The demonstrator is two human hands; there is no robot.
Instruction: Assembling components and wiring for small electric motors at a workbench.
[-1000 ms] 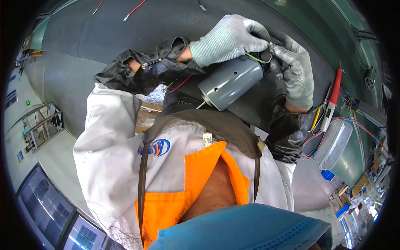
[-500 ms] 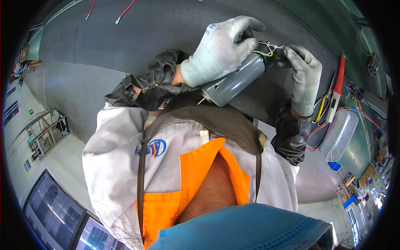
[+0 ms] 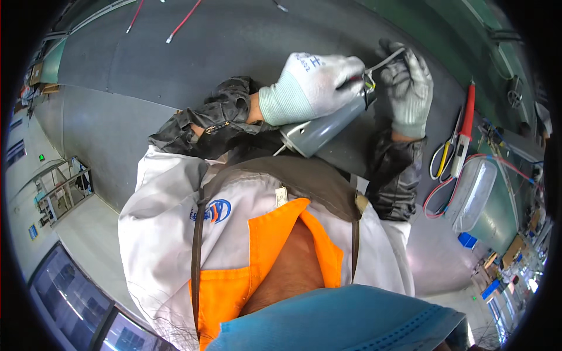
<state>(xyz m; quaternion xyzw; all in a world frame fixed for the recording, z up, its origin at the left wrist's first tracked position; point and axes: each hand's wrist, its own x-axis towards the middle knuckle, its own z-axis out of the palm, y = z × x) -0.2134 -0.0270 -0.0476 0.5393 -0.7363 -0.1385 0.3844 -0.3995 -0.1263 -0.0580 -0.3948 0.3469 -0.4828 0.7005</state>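
Observation:
A grey cylindrical motor lies slanted on the dark bench, its shaft end toward me. My gloved left hand rests over it, fingers closed at the wires, some yellow-green, at its far end. A thin white cable tie runs from there up to my gloved right hand. The right fingers, dark-coated at the tips, are bent round the tie's free end. What exactly sits between the left fingertips is hidden by the glove.
Right of the hands lie a red-and-white tool, yellow-handled scissors and red and blue wires. A clear-looking tray is beside them. Short red leads lie at the far left of the bench.
The white tie's loop between the hands now shows as a straighter strip. My right hand has shifted left and up; my left hand has turned and closed, and the motor sits slightly lower.

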